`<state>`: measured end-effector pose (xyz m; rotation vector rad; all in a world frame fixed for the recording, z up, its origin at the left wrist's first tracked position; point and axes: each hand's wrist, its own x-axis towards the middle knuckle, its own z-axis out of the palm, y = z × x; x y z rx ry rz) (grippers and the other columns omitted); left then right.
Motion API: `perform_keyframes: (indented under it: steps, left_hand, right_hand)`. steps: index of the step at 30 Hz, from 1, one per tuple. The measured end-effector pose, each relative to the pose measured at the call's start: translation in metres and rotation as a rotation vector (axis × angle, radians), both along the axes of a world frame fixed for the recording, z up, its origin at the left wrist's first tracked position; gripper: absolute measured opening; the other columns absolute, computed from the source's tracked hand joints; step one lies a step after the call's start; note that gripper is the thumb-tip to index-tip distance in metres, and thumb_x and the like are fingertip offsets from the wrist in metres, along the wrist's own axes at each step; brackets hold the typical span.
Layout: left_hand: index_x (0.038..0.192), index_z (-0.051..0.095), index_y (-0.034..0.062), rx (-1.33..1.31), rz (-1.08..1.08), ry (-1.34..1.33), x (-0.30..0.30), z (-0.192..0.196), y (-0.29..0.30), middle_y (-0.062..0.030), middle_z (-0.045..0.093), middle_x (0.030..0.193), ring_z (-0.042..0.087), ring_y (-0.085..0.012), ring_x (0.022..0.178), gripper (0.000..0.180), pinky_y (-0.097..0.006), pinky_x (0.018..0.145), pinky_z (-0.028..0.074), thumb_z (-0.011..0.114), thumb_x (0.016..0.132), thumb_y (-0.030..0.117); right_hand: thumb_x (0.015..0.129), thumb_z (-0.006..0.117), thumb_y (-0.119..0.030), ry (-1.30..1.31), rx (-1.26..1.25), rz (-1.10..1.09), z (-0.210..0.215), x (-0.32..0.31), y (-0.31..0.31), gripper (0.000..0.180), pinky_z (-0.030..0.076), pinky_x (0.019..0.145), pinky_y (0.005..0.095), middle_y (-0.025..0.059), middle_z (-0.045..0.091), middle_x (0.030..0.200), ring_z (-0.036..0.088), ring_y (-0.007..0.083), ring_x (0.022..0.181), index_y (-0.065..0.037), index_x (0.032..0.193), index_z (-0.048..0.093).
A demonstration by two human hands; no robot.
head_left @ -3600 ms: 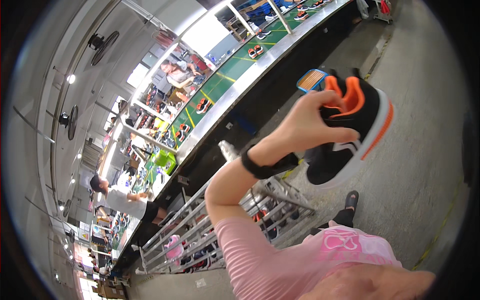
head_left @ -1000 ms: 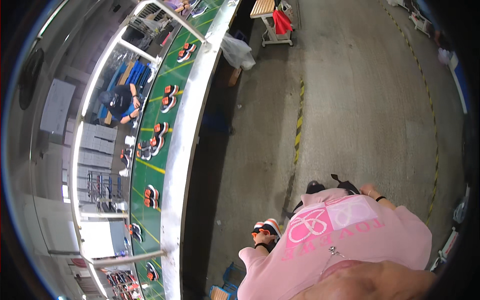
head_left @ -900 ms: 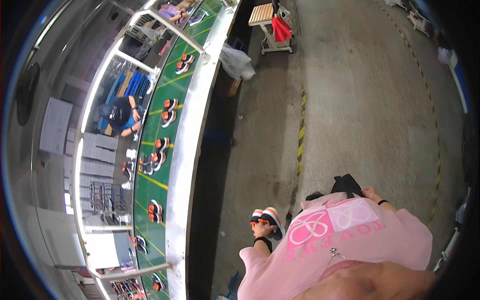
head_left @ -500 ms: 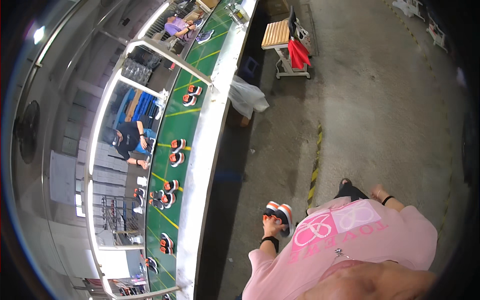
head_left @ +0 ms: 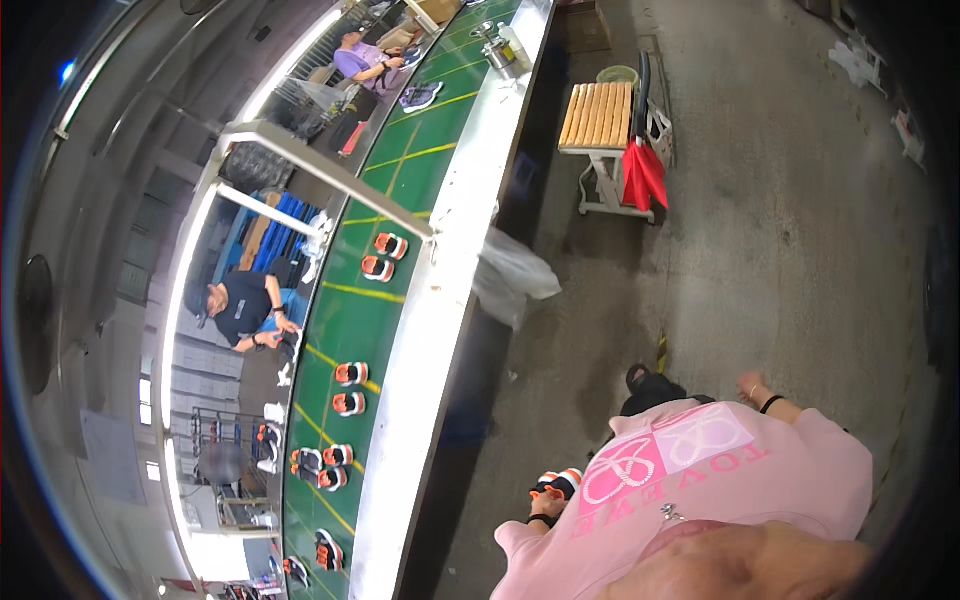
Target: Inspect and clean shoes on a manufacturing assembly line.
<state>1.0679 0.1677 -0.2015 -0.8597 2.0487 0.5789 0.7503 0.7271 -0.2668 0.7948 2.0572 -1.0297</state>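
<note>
Shoe [head_left: 556,485] in left grip [head_left: 545,503]

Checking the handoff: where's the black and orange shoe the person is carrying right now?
Head view, lower centre: the shoe is in the left hand, low at the person's left side, between the pink shirt and the green conveyor.

Left hand [head_left: 545,505] low at 6 o'clock, mostly hidden by the pink-sleeved torso, black wristband visible, fingers wrapped round something. Right hand [head_left: 750,387] at 4 o'clock, hanging at the side, black band on the wrist, fingers loose, nothing in it.
</note>
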Motion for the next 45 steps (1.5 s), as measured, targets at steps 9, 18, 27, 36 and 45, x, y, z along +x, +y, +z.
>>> perform_keyframes:
  steps: [9,18,27,36,45]
  left_hand:
    - [0.103,0.071,0.0066,0.010,-0.341,0.539,-0.368,0.101,-0.079,-0.0181,0.064,0.116,0.063,-0.0358,0.108,0.058,-0.045,0.091,0.052,0.089,0.058,0.037]
    - [0.068,0.057,-0.0002,0.013,-0.310,0.852,-0.644,0.203,-0.057,-0.0180,0.057,0.096,0.054,-0.0374,0.094,0.044,-0.046,0.080,0.047,0.088,0.059,0.029]
    - [0.073,0.066,0.0038,-0.170,-0.379,1.002,-0.812,0.245,-0.123,-0.0197,0.060,0.108,0.053,-0.0394,0.107,0.030,-0.049,0.090,0.047,0.086,0.057,0.020]
    - [0.093,0.072,0.0121,-0.530,-0.660,0.983,-0.977,0.236,-0.259,-0.0192,0.057,0.133,0.052,-0.0376,0.116,0.031,-0.051,0.100,0.039,0.078,0.064,0.020]
    - [0.092,0.074,0.0144,-0.337,-0.756,0.807,-1.049,0.156,-0.272,-0.0032,0.051,0.143,0.050,-0.0301,0.114,0.028,-0.049,0.100,0.036,0.068,0.068,0.001]
  right_hand:
    - [0.087,0.066,-0.016,0.216,0.053,0.032,-0.030,-0.172,-0.071,0.013,0.054,0.074,0.0376,0.0113,0.074,0.086,0.069,0.0241,0.077,-0.008,0.091,0.076]
    - [0.085,0.064,-0.012,0.137,0.245,0.661,-0.093,-0.424,-0.096,0.012,0.055,0.066,0.0361,0.0091,0.073,0.077,0.069,0.0196,0.070,-0.008,0.086,0.075]
    - [0.088,0.064,-0.020,0.174,-0.064,0.309,-0.013,-0.669,-0.231,0.014,0.053,0.056,0.0334,0.0061,0.071,0.073,0.066,0.0168,0.060,-0.011,0.089,0.075]
    - [0.089,0.065,-0.020,-0.500,-0.606,0.247,-0.094,-0.807,-0.306,0.013,0.053,0.049,0.0316,0.0048,0.070,0.070,0.066,0.0164,0.056,-0.011,0.091,0.073]
    - [0.092,0.059,-0.012,0.771,0.002,0.347,0.033,-0.906,-0.483,0.014,0.053,0.066,0.0362,0.0124,0.070,0.076,0.067,0.0250,0.067,-0.007,0.096,0.072]
